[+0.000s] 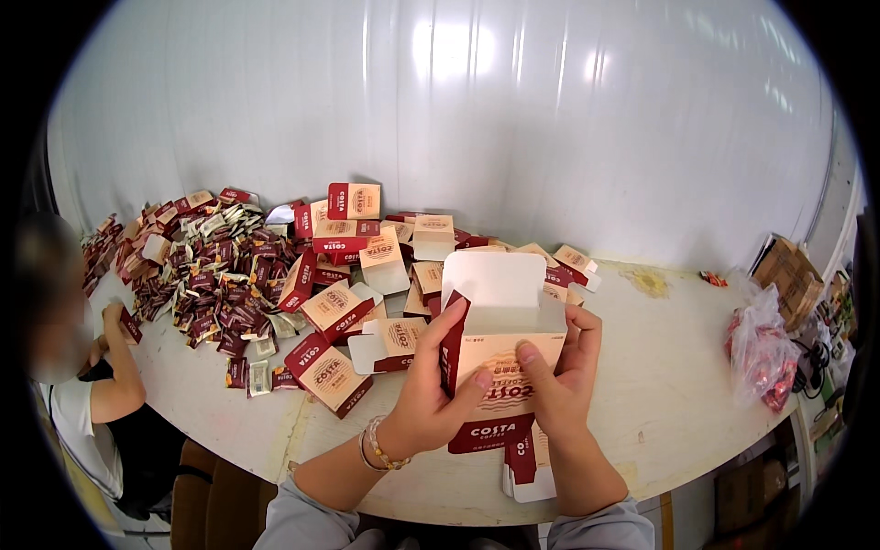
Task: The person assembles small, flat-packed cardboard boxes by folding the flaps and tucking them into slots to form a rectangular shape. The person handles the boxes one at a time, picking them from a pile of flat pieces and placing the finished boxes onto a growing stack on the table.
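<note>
Above the pale bench [660, 403], an open carton [490, 348]

We see the person's left hand [435, 394] and right hand [564, 385] pinching this cream-and-red carton, thumbs pressed on its front panel, fingers curled along its sides. Its white flap [495, 280] stands up at the top. Beyond, we see more cartons [335, 307] piled loosely; left of them, a heap of small sachets [206, 266]. A co-worker [78, 440] is at far left.
</note>
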Available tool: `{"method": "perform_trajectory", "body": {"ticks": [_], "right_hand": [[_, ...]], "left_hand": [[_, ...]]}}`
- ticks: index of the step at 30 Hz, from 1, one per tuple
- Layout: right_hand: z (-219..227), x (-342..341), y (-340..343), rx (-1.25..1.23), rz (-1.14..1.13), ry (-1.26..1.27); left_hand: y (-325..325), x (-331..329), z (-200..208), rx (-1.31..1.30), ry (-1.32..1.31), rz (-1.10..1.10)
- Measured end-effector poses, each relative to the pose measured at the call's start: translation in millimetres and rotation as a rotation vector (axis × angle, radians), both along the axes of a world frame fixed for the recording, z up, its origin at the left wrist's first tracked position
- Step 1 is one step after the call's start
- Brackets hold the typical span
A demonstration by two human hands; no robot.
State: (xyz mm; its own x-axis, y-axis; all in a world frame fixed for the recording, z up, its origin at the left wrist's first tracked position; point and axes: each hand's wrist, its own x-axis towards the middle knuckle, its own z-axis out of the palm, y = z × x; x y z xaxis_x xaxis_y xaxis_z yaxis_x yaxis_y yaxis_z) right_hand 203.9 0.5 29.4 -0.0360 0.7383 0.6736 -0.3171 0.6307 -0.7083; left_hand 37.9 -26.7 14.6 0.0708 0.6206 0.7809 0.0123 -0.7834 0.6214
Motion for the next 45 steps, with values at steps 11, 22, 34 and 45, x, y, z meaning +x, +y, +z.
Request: {"method": "perform_trajectory", "body": {"ticks": [11,22,34,45], "right_hand": [[-16.2,12.7,15.4,0.187,-0.069,-0.313],[5.6,-4.2,2.4,0.043,-0.065,-0.014],[-4.4,5.5,19.4,0.397,0.243,-0.008],[5.1,6.1,0.4,0.298,0.2,-0.115]], "left_hand": [[-7.1,-13.1,-4.7,-0.13,0.029,-0.018],[9.3,5.2,-5.0,0.073,-0.049,0.088],[-4.9,-3.1,0.0,0.031,-0.01,0.005],[3.5,-7.8,-4.4,0.086,-0.028,0.006]]}}
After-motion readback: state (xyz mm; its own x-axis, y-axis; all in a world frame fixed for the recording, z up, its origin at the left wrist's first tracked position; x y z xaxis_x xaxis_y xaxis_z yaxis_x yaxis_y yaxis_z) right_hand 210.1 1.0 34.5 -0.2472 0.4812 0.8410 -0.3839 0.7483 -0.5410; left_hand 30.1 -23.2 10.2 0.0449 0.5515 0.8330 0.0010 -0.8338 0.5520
